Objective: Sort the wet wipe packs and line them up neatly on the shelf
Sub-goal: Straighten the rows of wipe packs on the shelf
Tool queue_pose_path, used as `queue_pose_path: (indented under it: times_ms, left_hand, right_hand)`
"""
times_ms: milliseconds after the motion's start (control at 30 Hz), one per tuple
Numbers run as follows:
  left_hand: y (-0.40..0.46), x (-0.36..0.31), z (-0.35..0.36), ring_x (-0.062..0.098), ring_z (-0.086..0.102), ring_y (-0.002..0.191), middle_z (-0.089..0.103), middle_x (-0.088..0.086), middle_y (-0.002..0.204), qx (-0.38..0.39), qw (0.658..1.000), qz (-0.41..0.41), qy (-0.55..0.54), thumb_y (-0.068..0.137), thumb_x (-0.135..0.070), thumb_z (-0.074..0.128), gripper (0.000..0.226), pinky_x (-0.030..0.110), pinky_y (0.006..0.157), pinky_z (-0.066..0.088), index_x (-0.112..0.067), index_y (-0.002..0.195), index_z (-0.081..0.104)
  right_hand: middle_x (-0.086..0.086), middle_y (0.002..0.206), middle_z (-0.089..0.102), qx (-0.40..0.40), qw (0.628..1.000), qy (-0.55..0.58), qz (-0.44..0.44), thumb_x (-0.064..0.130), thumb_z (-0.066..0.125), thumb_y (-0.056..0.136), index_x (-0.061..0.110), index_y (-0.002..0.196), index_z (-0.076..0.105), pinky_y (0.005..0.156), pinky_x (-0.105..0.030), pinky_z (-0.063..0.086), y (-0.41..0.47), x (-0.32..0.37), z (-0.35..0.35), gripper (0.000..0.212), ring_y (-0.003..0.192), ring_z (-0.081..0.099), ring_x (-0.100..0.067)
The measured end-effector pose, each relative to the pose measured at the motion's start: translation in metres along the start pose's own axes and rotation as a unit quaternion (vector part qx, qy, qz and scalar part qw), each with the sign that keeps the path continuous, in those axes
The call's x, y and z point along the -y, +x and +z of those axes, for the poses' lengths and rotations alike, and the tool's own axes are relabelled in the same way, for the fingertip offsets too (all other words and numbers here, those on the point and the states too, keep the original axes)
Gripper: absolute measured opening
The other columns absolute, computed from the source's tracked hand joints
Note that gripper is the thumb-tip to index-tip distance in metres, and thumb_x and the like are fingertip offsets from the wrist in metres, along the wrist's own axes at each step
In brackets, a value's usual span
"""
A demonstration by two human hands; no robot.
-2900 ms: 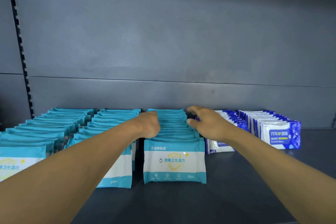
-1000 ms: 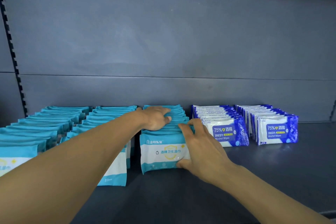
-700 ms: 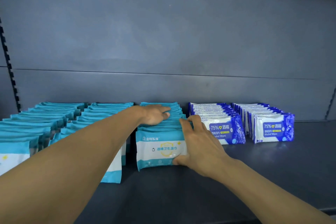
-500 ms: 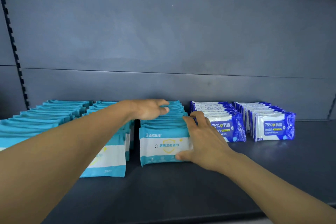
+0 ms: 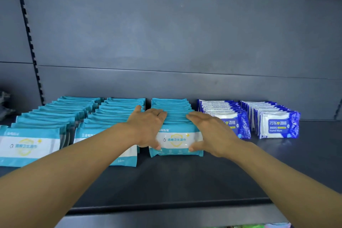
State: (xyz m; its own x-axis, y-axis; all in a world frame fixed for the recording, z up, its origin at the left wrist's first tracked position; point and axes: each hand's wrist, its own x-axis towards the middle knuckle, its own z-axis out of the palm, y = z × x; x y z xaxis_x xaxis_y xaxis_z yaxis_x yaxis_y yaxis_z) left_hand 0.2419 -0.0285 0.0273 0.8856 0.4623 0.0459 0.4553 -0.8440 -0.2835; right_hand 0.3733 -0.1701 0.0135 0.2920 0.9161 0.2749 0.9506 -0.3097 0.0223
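Wet wipe packs in teal and white stand on edge in three front-to-back rows on the dark shelf [image 5: 185, 177], and the person's two hands bracket the third teal row [image 5: 172, 113] from either side. The left hand [image 5: 148, 127] lies along that row's left flank with its fingers stretched over the tops of the packs and its thumb on the face of the front pack [image 5: 176, 141]; the right hand [image 5: 212, 133] mirrors it on the right flank, fingers extended, thumb against the front pack's lower right corner. Neither hand is closed around a pack; both press with nearly straight fingers. The packs look light, soft and slick in their film wrappers, likely to slump or fan out if squeezed in the middle, so the sides and top edges of the row seem the better places to press, with a thumb steadying the front face. To the left run two more teal rows [image 5: 74, 114], with their front packs nearer the shelf edge. To the right, just beside the right hand, stand two shorter rows of blue and white packs [image 5: 277, 126] marked 75%. The sorting by colour appears largely done, with squaring the rows as the step in hand. A grey back panel [image 5: 166, 33] rises behind.
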Motion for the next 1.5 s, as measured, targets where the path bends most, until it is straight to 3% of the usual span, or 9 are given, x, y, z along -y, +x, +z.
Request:
queue_pose_path:
  times_ms: [200,400,567,733,1033,1267,1500]
  left_hand:
    - [-0.013,-0.009,0.002,0.021,0.013,0.145,0.015,0.004,0.155,-0.048,0.997,-0.025,0.053,0.076,-0.057,0.067,0.107,0.051,0.115,0.004,-0.012,0.150,0.005]
    - [-0.020,-0.013,0.010,0.022,0.030,0.138,0.025,0.003,0.150,-0.066,0.994,-0.052,0.074,0.072,-0.052,0.073,0.100,0.052,0.114,0.010,-0.012,0.144,0.017]
    - [-0.036,-0.012,0.003,0.020,0.018,0.143,0.017,0.002,0.155,-0.094,0.992,-0.076,-0.025,0.083,-0.046,0.064,0.087,0.051,0.115,0.009,-0.016,0.148,0.014]
    - [-0.081,0.006,-0.015,0.021,0.024,0.141,0.025,0.001,0.153,-0.125,0.983,-0.124,-0.054,0.087,-0.041,0.060,0.075,0.049,0.115,0.014,-0.018,0.146,0.020]
    - [-0.159,0.046,0.008,0.023,0.019,0.143,0.017,0.005,0.156,-0.043,0.978,-0.202,0.011,0.084,-0.044,0.064,0.089,0.048,0.114,0.017,-0.019,0.149,0.008]
    - [-0.146,0.089,0.038,0.024,0.010,0.145,0.009,0.006,0.157,-0.065,0.980,-0.189,0.005,0.080,-0.052,0.065,0.101,0.051,0.115,0.010,-0.019,0.150,0.001]
    - [-0.115,0.123,0.058,0.018,0.009,0.146,0.010,-0.002,0.158,-0.099,0.992,-0.081,0.015,0.074,-0.061,0.066,0.106,0.050,0.115,0.006,-0.019,0.150,0.005]
  right_hand:
    - [0.004,0.157,0.013,-0.053,0.997,-0.058,-0.021,0.042,0.066,0.083,0.021,0.149,0.018,0.117,-0.029,0.011,-0.009,0.003,0.004,0.085,0.144,0.012,-0.014]
    - [0.005,0.156,0.014,-0.029,0.999,-0.024,0.000,0.039,0.061,0.088,0.022,0.150,0.016,0.115,-0.030,0.013,-0.014,0.004,0.006,0.079,0.143,0.014,-0.014]
    - [-0.004,0.155,0.010,-0.031,0.999,-0.004,0.012,0.041,0.063,0.086,0.016,0.149,0.012,0.116,-0.033,0.016,-0.026,0.010,-0.005,0.085,0.143,0.010,-0.022]
    - [-0.005,0.155,0.012,-0.057,0.998,-0.008,-0.027,0.041,0.061,0.087,0.016,0.149,0.016,0.116,-0.034,0.018,-0.041,0.023,-0.022,0.080,0.141,0.013,-0.024]
    - [-0.003,0.153,0.017,-0.053,0.994,0.009,-0.090,0.042,0.060,0.088,0.016,0.148,0.017,0.116,-0.035,0.016,-0.042,0.084,-0.022,0.078,0.141,0.013,-0.023]
    - [-0.003,0.151,0.022,-0.063,0.996,-0.015,-0.064,0.040,0.060,0.088,0.014,0.147,0.018,0.114,-0.036,0.015,-0.014,0.134,-0.008,0.077,0.139,0.016,-0.024]
    - [-0.003,0.156,0.010,-0.026,0.998,-0.061,0.016,0.050,0.066,0.080,0.017,0.151,0.007,0.118,-0.043,0.003,0.023,0.154,0.013,0.098,0.144,0.005,-0.025]
